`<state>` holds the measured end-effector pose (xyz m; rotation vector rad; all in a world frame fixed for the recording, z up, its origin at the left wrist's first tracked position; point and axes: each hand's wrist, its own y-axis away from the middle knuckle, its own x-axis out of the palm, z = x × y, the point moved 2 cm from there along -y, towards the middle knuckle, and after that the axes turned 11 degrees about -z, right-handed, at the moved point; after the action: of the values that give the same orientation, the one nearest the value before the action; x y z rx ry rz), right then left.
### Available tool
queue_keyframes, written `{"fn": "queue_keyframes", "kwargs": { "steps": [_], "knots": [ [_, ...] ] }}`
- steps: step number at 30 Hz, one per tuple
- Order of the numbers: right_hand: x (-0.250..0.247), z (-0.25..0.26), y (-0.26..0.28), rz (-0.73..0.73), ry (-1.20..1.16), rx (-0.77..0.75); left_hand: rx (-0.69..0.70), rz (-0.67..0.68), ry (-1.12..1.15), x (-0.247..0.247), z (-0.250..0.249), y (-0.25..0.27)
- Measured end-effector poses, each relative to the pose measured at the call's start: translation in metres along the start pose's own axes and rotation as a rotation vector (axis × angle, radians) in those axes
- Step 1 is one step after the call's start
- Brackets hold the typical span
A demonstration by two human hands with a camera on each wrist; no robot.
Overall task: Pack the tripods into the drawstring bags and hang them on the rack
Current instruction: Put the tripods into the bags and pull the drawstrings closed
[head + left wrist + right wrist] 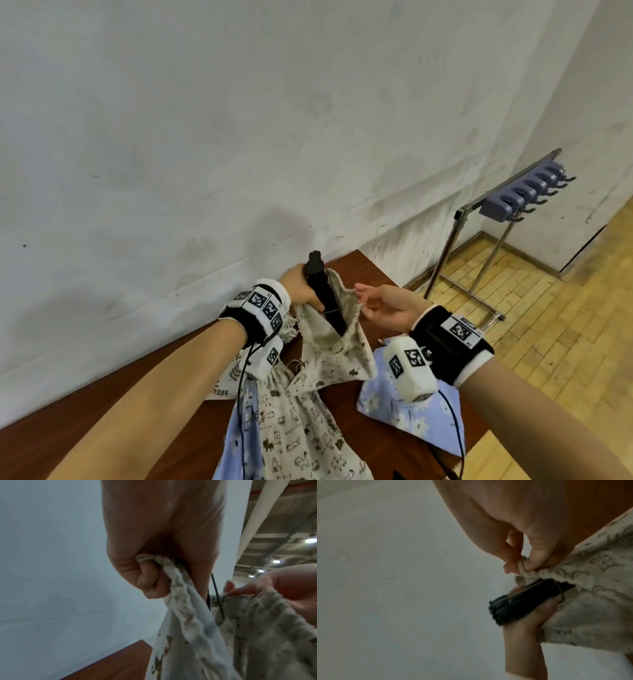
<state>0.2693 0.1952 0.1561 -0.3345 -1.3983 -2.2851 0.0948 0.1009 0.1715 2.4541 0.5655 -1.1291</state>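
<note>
A folded black tripod (323,291) stands slanted with its lower half inside a cream animal-print drawstring bag (334,346), its head sticking out above the mouth. My left hand (301,286) grips the tripod (520,601) together with the left rim of the bag (173,577). My right hand (380,306) pinches the opposite rim and its cord (522,566) between thumb and fingers, holding the mouth apart. The bag hangs above the brown table (113,407).
More drawstring bags lie on the table: a cream animal-print one (298,435), a leaf-print one (229,377), and blue floral ones (407,411). A metal rack (479,219) with a row of blue hooks (527,192) stands on the wooden floor at the right, near the white wall.
</note>
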Motion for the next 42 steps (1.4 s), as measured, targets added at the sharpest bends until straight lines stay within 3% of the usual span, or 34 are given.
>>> {"fn": "queue_keyframes", "kwargs": {
  "steps": [3,7,11,15,18,23,26,30,32,37,42],
  "knots": [
    [0.02,0.016,0.032,0.074,-0.053,-0.044,0.04,0.002,-0.077,-0.006,-0.013,-0.002],
    [0.035,0.057,0.06,0.089,-0.119,-0.214,0.13,0.04,-0.266,0.0,-0.028,0.005],
    [0.054,0.062,0.081,0.255,-0.011,-0.249,0.174,0.025,-0.336,0.007,-0.036,0.01],
    [0.063,0.068,0.089,0.364,-0.006,-0.318,0.113,-0.019,-0.307,0.012,-0.032,0.009],
    [0.064,0.064,0.084,0.464,0.168,-0.351,0.069,0.024,-0.262,0.02,-0.026,0.007],
    [0.05,0.04,0.051,0.301,0.744,-0.61,0.11,0.195,-0.089,0.027,-0.024,0.004],
    [0.046,0.035,0.035,0.303,0.903,-0.674,0.035,0.191,0.08,0.01,-0.026,0.005],
    [0.051,0.026,0.02,0.302,1.329,-0.79,-0.069,0.158,0.224,-0.014,-0.025,0.001],
    [0.054,0.025,0.012,0.253,1.323,-0.859,-0.108,0.136,0.316,-0.02,-0.025,-0.001],
    [0.058,0.029,0.005,0.195,1.067,-0.76,-0.18,0.026,0.574,-0.035,-0.033,0.0],
    [0.067,0.024,0.004,0.215,1.038,-0.734,-0.081,-0.002,0.674,-0.052,-0.067,0.006]
  ]
}}
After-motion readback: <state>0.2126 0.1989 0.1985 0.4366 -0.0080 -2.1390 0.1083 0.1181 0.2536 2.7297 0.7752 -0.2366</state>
